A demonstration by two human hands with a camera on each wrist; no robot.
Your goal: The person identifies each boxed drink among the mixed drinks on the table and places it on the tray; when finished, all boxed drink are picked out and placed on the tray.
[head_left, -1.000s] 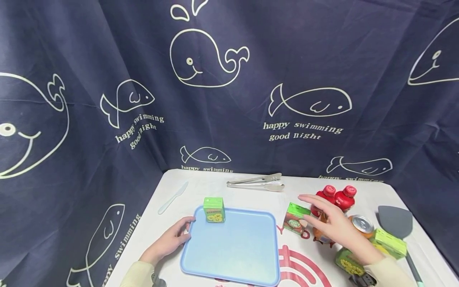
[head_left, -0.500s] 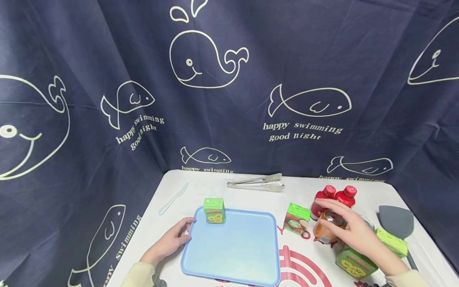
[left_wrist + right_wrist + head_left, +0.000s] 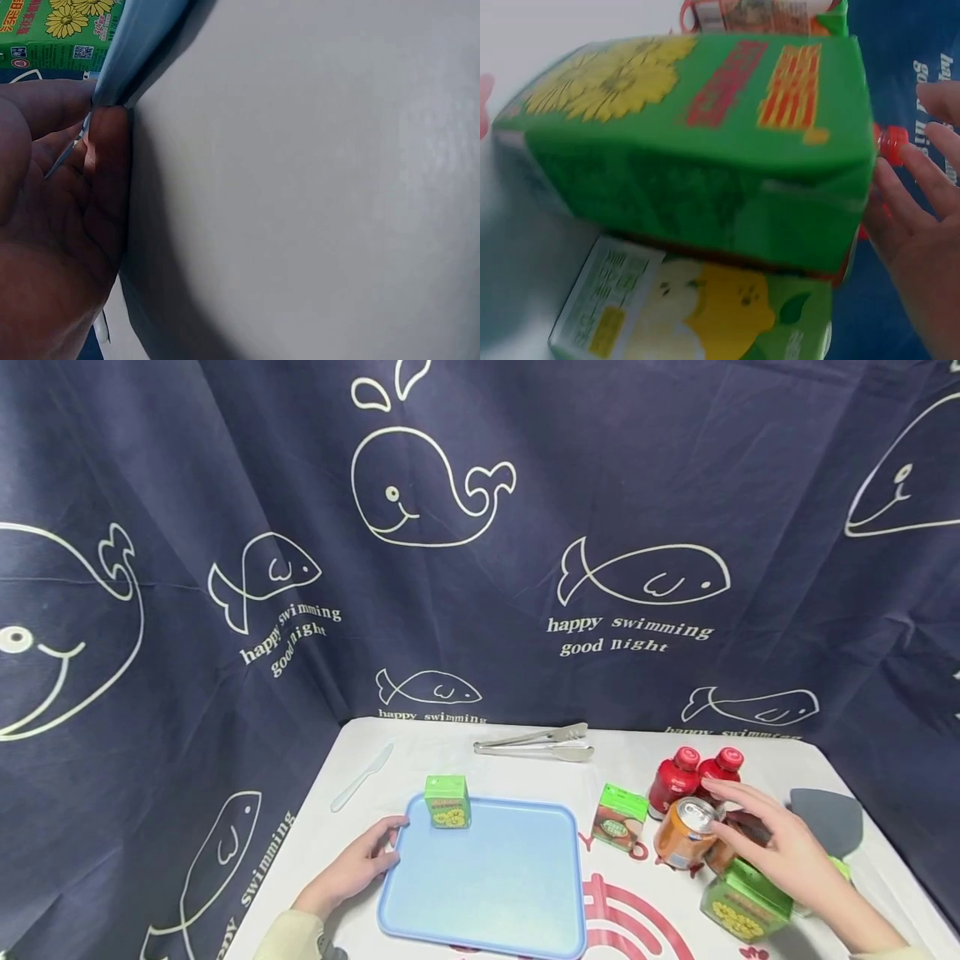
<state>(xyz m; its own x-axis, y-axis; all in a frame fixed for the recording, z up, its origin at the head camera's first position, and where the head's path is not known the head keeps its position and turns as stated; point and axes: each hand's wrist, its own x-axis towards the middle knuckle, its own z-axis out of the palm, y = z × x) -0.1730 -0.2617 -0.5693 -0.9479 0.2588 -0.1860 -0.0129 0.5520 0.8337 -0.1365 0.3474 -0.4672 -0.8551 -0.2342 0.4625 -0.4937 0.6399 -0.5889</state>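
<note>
head view gives us the right hand (image 3: 787, 847), thumb and fingers spread apart, beside the orange can (image 3: 682, 839) standing upright right of the tray (image 3: 480, 885). a second can (image 3: 747, 827) shows partly behind the fingers; we cannot tell whether they touch it. crowding that spot, we find two red bottles (image 3: 672, 783) on the far side, a green carton (image 3: 742, 906) on the near side and a grey spatula (image 3: 828, 814) farther right. the right wrist view shows us a pale carton (image 3: 727, 315) just beside the green one.

the left hand (image 3: 367, 856) has loosely bent fingers against the tray's left rim, and we cannot tell whether they pinch it. a flowered carton (image 3: 448, 806) stands at the tray's far left corner.

for room, we see white tabletop (image 3: 540, 781) between the tray and the tongs (image 3: 534, 745), and more around the knife (image 3: 362, 777). a drink carton (image 3: 620, 817) stands near the tray's right edge. navy cloth (image 3: 450, 610) hangs behind the table's far edge.
</note>
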